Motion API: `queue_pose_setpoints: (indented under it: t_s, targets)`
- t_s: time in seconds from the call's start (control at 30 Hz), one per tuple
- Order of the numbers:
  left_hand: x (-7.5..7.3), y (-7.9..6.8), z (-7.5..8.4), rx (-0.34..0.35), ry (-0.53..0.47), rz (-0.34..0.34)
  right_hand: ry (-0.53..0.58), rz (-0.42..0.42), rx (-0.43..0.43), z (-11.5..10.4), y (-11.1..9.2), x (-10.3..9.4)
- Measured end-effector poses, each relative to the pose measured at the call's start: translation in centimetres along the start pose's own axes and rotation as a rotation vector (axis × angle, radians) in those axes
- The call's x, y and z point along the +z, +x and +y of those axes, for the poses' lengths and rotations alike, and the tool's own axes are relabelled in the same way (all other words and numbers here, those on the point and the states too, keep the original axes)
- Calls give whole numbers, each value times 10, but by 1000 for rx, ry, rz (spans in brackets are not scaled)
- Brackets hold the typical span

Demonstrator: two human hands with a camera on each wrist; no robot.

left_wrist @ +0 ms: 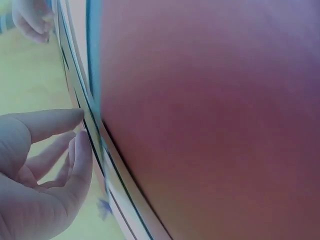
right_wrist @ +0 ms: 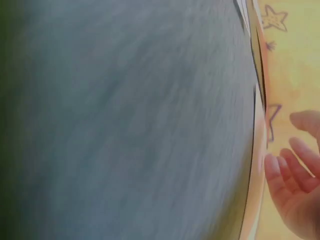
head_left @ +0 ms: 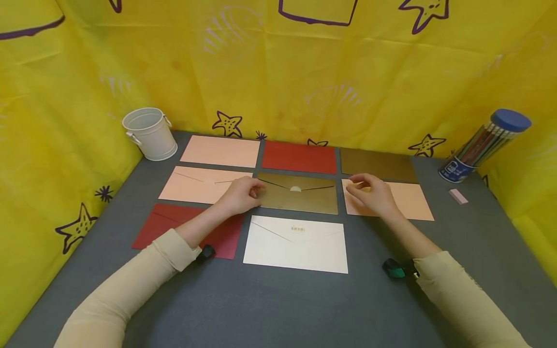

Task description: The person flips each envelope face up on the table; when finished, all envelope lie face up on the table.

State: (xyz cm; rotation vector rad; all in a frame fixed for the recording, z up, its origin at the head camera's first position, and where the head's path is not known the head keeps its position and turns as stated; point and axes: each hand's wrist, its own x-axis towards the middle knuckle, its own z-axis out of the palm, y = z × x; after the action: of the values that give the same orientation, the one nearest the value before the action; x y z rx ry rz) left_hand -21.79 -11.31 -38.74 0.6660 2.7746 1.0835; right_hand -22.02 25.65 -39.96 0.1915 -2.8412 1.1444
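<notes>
My left hand is at the left edge of a gold envelope in the middle of the array, its fingertips right at the edge. In the left wrist view its thumb and fingers are loosely bent with a gap between them. My right hand hovers over the left part of a peach envelope, fingers loosely bent and holding nothing. The left forearm crosses a dark red envelope. Beside the left hand lies another peach envelope, with a white envelope in front of the gold one.
Along the back lie a peach envelope, a red envelope and a brown-gold envelope. A white metal bucket stands at back left. At right are a tub of pencils and a pink eraser. Yellow cloth hangs behind.
</notes>
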Motion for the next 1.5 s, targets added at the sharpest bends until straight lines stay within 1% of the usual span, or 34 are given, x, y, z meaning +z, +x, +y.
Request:
queue_pose_setpoints:
  t_s: [0.1,0.2,0.27,0.37,0.47,0.6,0.7,0.8,0.93,1.0,1.07,1.17,1.23,1.33,1.43,1.5]
  targets:
    - [9,3,11,66,-20,-35,14,-22,25,9,-8,-11]
    - [20,6,27,86,-108,-109,8,-61,50,16,-16,-23]
    - [28,11,37,86,-182,-164,-13,-88,68,20,-21,-32]
    - [42,20,53,67,-290,-236,-46,-120,89,27,-28,-45]
    - [56,29,67,39,-370,-284,-87,-130,115,35,-36,-57]
    - [73,40,81,0,-438,-310,-134,-127,132,47,-47,-72]
    - [84,47,89,11,-432,-317,-154,-137,105,57,-53,-80]
    - [93,56,96,76,-330,-315,-168,-183,55,67,-57,-86]
    - [103,71,104,210,-70,-326,-182,-258,-27,83,-57,-95]
    - [107,79,107,258,40,-361,-190,-288,-49,91,-57,-100]
    - [111,86,110,295,125,-418,-195,-318,-55,97,-57,-106]
    - [115,94,113,326,235,-489,-194,-360,-35,105,-58,-115]
    - [118,98,114,338,313,-517,-198,-383,-27,110,-58,-119]
    - [121,100,115,332,405,-530,-205,-408,-5,114,-59,-123]
    - [122,102,116,335,464,-523,-213,-405,5,115,-61,-125]
    - [123,103,117,351,499,-515,-214,-398,6,115,-61,-125]
